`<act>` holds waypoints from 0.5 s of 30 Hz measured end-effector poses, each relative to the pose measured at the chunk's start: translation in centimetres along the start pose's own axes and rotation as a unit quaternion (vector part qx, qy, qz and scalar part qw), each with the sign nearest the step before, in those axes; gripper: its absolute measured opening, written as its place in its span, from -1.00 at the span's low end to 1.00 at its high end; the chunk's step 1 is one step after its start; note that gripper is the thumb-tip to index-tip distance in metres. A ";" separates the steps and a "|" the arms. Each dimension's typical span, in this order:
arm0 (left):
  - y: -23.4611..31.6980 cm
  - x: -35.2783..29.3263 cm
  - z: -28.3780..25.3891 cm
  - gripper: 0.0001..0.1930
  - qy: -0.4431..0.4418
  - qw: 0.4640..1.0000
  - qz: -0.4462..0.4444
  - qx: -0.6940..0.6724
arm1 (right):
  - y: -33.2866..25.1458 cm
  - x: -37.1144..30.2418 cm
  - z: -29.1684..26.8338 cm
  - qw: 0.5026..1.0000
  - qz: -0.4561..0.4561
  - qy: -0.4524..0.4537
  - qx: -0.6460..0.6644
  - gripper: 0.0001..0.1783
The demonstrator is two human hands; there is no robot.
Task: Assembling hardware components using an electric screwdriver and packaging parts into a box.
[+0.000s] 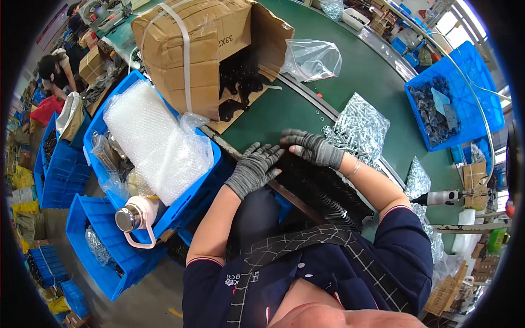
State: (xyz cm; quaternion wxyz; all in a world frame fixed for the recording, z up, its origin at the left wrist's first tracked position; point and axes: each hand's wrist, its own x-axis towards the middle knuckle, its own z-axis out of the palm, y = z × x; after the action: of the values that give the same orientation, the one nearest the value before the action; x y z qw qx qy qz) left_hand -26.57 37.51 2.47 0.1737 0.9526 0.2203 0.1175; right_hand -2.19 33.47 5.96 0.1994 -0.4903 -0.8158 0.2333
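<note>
Both my hands wear grey striped knit gloves. My left hand (253, 170) lies with its fingers stretched out at the far left end of a row of black parts (317, 183). My right hand (313, 147) is over the far side of the same row, fingers extended and slightly blurred, its fingertips close to those of the left. The black parts stand packed side by side at the table's edge, with metal ends glinting along the near side. Their exact kind is hard to make out. Just beyond my right hand, silvery screws (334, 136) spill from a clear plastic bag (363, 123).
A cardboard box (164, 65) on its side holds more black parts (238, 82). To the left, a blue crate (94, 145) bears bubble wrap (156, 139) and a pale flask (143, 216). A power screwdriver (437, 198) and another blue crate (476, 104) are at right. Someone (57, 71) works far left.
</note>
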 end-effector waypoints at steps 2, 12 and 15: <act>-0.3 -0.3 0.1 -0.42 0.003 1.000 -0.010 -0.019 | -1.7 -0.6 -0.4 1.000 0.010 0.018 0.006 -0.40; -2.2 0.1 0.8 -0.39 0.025 0.998 -0.038 0.040 | -4.9 -2.3 3.6 0.978 -0.098 -0.031 -0.182 0.12; -2.1 -0.1 0.6 -0.39 0.024 0.998 -0.046 0.038 | -5.6 -2.7 3.1 0.975 -0.081 -0.003 -0.207 0.12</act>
State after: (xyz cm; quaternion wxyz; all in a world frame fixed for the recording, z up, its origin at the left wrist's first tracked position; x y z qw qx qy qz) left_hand -27.28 39.06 1.05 0.1369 0.9443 0.2726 0.1234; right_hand -6.63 28.19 6.40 0.1093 -0.4520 -0.8842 0.0442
